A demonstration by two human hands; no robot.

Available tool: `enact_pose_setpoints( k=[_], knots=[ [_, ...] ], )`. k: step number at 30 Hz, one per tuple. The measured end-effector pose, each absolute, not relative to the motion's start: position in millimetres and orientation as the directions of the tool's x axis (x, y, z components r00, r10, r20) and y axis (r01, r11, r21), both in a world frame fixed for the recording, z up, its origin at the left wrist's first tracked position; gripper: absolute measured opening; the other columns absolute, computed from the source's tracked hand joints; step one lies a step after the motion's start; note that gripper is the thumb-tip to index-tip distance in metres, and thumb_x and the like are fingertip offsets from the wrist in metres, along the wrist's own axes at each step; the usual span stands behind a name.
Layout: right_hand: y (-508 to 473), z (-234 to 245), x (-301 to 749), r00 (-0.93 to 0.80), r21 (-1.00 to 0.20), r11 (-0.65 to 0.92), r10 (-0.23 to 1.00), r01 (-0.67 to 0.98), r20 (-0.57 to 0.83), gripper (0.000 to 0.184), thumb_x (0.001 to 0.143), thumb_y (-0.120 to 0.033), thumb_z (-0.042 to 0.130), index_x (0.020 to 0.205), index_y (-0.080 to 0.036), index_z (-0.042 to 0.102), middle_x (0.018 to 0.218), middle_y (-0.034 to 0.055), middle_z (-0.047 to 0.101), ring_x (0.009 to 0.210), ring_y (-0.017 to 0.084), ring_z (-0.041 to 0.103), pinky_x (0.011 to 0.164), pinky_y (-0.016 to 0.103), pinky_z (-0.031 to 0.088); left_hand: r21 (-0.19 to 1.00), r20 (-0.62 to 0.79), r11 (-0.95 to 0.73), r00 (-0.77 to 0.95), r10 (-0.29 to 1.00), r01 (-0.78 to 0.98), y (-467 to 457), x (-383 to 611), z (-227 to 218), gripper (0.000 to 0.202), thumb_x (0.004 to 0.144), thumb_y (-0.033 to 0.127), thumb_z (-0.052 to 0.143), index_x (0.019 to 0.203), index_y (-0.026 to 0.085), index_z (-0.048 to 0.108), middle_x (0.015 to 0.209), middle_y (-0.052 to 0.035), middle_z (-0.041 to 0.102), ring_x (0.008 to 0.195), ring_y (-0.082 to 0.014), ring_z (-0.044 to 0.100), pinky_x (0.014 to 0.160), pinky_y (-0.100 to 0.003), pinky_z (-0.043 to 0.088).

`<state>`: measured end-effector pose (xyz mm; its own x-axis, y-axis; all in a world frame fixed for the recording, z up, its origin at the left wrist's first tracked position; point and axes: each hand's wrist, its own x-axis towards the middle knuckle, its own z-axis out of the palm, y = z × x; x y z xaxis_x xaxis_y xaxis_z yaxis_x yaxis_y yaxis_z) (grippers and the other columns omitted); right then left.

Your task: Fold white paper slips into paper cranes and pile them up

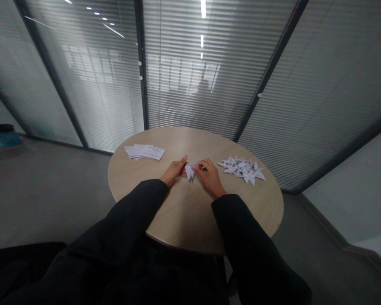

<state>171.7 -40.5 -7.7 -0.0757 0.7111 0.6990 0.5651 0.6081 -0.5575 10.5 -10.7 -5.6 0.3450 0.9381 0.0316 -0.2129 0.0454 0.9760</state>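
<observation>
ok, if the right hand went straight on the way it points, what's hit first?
The folded white paper at the right hand, then likely the left hand just beyond; depth between them is unclear in this view.

Your left sleeve and right sleeve are long, plain and nearly black, loosely cut, with broad, straight-edged cuffs. Beyond them, your left hand and right hand are bare.

The lone head-worn camera looks forward and down from close above the near edge of a round-edged, pale wooden table, facing far grey horizontal-slatted blinds.
</observation>
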Motion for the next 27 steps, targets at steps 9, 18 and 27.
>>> enact_pose_setpoints(
  k=[9, 18, 27],
  knots=[
    [-38.7, -8.7, 173.8, -0.032, -0.596, 0.569, 0.738, 0.566, 0.674, 0.017, 0.084, -0.036, 0.060, 0.076, -0.022, 0.065, 0.080, 0.0036, 0.055, 0.075, 0.019, 0.055, 0.068, 0.032, 0.047, 0.976, 0.120, 0.003, 0.549, 0.827, -0.219, -11.3, 11.8, -7.9, 0.054, 0.053, 0.046, 0.085, 0.090, 0.009, 0.072, 0.084, -0.0100, 0.070, 0.075, -0.0163, 0.061, 0.075, -0.030, 0.045],
    [-39.4, -8.0, 173.1, 0.042, -0.668, 0.520, 0.771, 0.532, 0.635, 0.023, 0.081, -0.042, 0.063, 0.072, -0.021, 0.061, 0.078, 0.0026, 0.055, 0.073, 0.018, 0.054, 0.069, 0.031, 0.045, 0.978, 0.100, 0.024, 0.562, 0.821, -0.209, -6.6, 11.7, -11.2, 0.054, 0.048, 0.030, 0.089, 0.094, 0.008, 0.070, 0.078, -0.0095, 0.072, 0.073, -0.0172, 0.064, 0.076, -0.031, 0.044],
    [-35.0, -13.1, 173.4, 0.089, -0.728, 0.479, 0.804, 0.490, 0.588, 0.017, 0.076, -0.035, 0.064, 0.070, -0.021, 0.057, 0.075, 0.0006, 0.054, 0.074, 0.018, 0.053, 0.074, 0.033, 0.043, 0.983, 0.091, 0.014, 0.551, 0.830, -0.183, -6.8, 10.8, -12.0, 0.049, 0.044, 0.036, 0.090, 0.081, 0.008, 0.072, 0.074, -0.0088, 0.071, 0.066, -0.0149, 0.059, 0.070, -0.029, 0.041]
  ],
)
